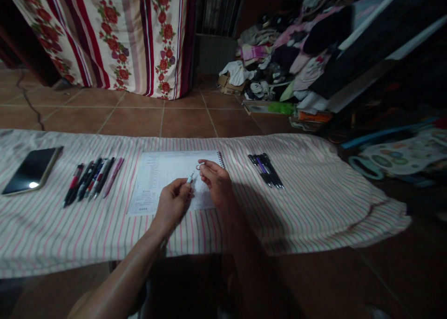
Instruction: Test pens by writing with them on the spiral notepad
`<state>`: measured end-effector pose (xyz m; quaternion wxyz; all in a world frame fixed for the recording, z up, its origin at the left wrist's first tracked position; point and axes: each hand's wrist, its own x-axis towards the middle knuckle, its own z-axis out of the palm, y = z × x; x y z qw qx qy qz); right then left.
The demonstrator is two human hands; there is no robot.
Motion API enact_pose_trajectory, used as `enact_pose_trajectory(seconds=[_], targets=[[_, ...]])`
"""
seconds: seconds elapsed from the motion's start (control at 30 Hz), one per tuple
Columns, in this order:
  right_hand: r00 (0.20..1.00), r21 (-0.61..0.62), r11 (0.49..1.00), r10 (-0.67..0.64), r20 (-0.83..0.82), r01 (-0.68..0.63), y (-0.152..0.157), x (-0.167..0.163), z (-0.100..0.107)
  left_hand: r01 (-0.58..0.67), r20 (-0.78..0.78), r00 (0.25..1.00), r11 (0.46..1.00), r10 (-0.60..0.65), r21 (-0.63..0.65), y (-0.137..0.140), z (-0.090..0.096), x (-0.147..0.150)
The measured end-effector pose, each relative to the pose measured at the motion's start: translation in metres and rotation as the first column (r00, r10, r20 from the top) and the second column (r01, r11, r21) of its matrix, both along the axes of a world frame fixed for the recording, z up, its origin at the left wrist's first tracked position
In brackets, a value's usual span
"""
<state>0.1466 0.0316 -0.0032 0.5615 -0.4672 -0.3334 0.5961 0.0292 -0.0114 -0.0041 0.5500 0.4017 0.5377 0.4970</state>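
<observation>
Item: small white pen (192,175), slim, plastic, held over a spiral-bound notebook of white printed paper (164,188).

Hands: the left hand (173,201) is closed narrowly around the pen's lower barrel, thumb and forefinger pinching it. The right hand (217,180) pinches the pen's upper end, where a small pale piece, perhaps a cap or clip, sits at the fingertips; exact shape too small to tell.

Position: the pen spans the gap between both hands, tilted, just above the notebook's right half, not touching the page.

Step in hand, as judged: pulling apart or fitting together the pen's end piece. The next move calls for a steady grip on the barrel and a short straight pull or push along its axis.

Surroundings: pink-and-white striped cloth (307,202) over a low surface; row of mixed red, black and pink pens (92,179) to the left; dark smartphone (32,170) beyond them; bundle of dark pens (267,170) to the right.
</observation>
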Motion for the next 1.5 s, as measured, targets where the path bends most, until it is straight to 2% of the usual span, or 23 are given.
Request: enact_pose_trajectory(seconds=[0.37, 0.87, 1.13, 1.5], targets=[[0.997, 0.027, 0.998, 0.056, 0.046, -0.057, -0.0042, -0.0012, 0.0030, 0.007, 0.014, 1.000, 1.000, -0.007, 0.000, -0.0015, -0.0059, -0.0050], [0.993, 0.023, 0.995, 0.096, 0.063, -0.097, -0.0054, -0.0036, 0.0023, 0.025, 0.018, 1.000, 1.000, -0.026, 0.006, -0.0034, -0.0043, -0.0044], [0.996, 0.007, 0.999, 0.046, 0.072, -0.047, -0.0061, -0.0034, 0.0035, 0.027, 0.020, 0.999, 1.000, -0.027, 0.009, -0.0034, -0.0050, -0.0048], [0.996, 0.004, 0.999, 0.045, 0.083, -0.045, -0.0040, -0.0060, -0.0006, 0.004, -0.004, 1.000, 1.000, -0.004, 0.013, -0.0022, -0.0062, -0.0054]])
